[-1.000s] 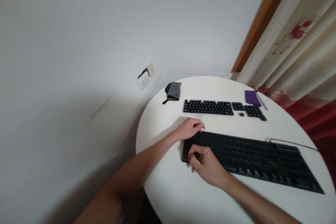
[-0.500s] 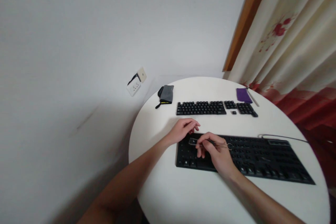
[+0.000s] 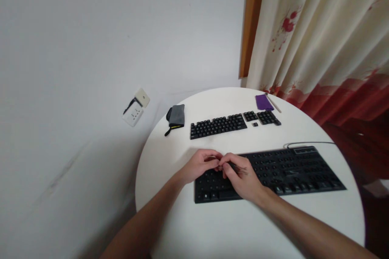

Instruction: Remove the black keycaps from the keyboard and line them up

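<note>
My right hand (image 3: 243, 178) pinches a wire keycap puller (image 3: 242, 170) over the left part of a black keyboard (image 3: 273, 170). Many keys on the keyboard look stripped of their caps; some light-marked caps stay along its near edge. My left hand (image 3: 201, 164) is closed, its fingertips meeting those of the right hand at the puller's tip. Fingers hide the keycap there, last visible in the wire loop. Behind the hands, removed black keycaps (image 3: 219, 126) lie in keyboard-like rows, with one single keycap (image 3: 255, 124) apart.
On the round white table (image 3: 188, 226) lie a grey pouch (image 3: 176, 115) at the back left, a purple cloth (image 3: 263, 102) and a thin stick (image 3: 274, 103) at the back right. A cable (image 3: 310, 143) runs off to the right. A wall and a curtain (image 3: 304, 48) stand behind.
My left hand has moved in from beside the puller to its tip, closing around where the keycap was. The right hand still grips the puller. The view has turned right.
</note>
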Demonstrator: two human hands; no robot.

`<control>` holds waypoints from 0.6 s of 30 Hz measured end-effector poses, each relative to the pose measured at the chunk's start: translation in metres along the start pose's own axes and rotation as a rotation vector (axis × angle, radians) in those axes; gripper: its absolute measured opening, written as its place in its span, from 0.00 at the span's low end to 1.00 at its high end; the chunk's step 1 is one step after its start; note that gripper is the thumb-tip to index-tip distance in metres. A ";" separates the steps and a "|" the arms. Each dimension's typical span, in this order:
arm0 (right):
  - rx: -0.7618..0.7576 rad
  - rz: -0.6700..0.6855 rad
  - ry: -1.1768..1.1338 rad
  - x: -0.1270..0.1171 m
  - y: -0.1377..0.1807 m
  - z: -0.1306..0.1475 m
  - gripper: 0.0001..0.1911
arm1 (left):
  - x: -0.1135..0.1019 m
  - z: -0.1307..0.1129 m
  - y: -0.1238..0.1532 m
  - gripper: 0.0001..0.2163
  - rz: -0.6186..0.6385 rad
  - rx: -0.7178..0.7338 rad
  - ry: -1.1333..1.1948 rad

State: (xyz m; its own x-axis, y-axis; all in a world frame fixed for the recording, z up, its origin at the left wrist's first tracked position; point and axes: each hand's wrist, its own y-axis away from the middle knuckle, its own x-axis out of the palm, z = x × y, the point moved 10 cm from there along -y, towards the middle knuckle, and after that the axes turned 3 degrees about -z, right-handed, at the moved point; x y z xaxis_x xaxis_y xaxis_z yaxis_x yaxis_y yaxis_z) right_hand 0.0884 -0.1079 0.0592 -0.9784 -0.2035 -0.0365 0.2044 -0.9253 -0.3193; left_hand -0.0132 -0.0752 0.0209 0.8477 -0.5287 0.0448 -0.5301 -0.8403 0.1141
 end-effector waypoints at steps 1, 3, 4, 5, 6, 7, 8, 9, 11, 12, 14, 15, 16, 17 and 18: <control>-0.016 0.007 0.020 0.000 0.000 0.001 0.08 | 0.002 -0.001 0.000 0.11 0.014 -0.001 -0.008; -0.016 0.002 0.025 -0.001 0.001 0.001 0.09 | 0.001 -0.001 0.000 0.11 0.005 -0.001 -0.003; -0.010 -0.007 0.021 -0.002 0.000 0.001 0.09 | -0.001 0.000 -0.001 0.11 -0.015 -0.003 0.011; -0.008 -0.017 0.020 -0.004 0.000 0.001 0.09 | -0.004 0.003 -0.001 0.11 -0.038 -0.009 0.042; -0.011 -0.029 0.023 -0.005 0.001 0.001 0.09 | -0.007 0.006 -0.002 0.13 -0.061 -0.019 0.088; -0.018 -0.041 0.027 -0.007 0.001 0.002 0.08 | -0.009 0.009 -0.002 0.15 -0.081 -0.028 0.152; -0.026 -0.054 0.031 -0.008 0.001 0.002 0.08 | -0.011 0.013 -0.003 0.17 -0.096 -0.036 0.222; -0.032 -0.067 0.034 -0.010 0.001 0.003 0.08 | -0.013 0.016 -0.003 0.18 -0.108 -0.042 0.282; -0.029 -0.086 0.027 -0.011 0.002 0.003 0.08 | -0.015 0.019 -0.003 0.20 -0.119 -0.054 0.362; -0.023 -0.091 0.009 -0.011 0.002 0.002 0.08 | -0.015 0.020 -0.003 0.20 -0.118 -0.062 0.379; 0.000 -0.107 -0.069 -0.011 0.002 0.001 0.09 | -0.013 0.020 -0.002 0.21 -0.101 -0.081 0.388; 0.014 -0.124 -0.125 -0.012 0.002 0.000 0.09 | -0.012 0.019 -0.002 0.22 -0.090 -0.090 0.377; 0.028 -0.143 -0.182 -0.013 0.002 0.000 0.09 | -0.011 0.018 -0.001 0.21 -0.082 -0.097 0.355; 0.042 -0.159 -0.234 -0.013 0.002 -0.001 0.09 | -0.011 0.016 -0.001 0.21 -0.080 -0.097 0.324; 0.052 -0.170 -0.277 -0.013 0.002 -0.001 0.10 | -0.012 0.014 0.000 0.19 -0.081 -0.089 0.286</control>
State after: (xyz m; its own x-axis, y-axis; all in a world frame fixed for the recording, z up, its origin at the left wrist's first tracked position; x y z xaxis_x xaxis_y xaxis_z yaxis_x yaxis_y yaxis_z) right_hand 0.1016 -0.1071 0.0578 -0.9543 -0.1174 0.2747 0.0472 -0.9673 -0.2494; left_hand -0.0241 -0.0704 0.0067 0.8659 -0.3939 0.3082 -0.4668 -0.8578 0.2150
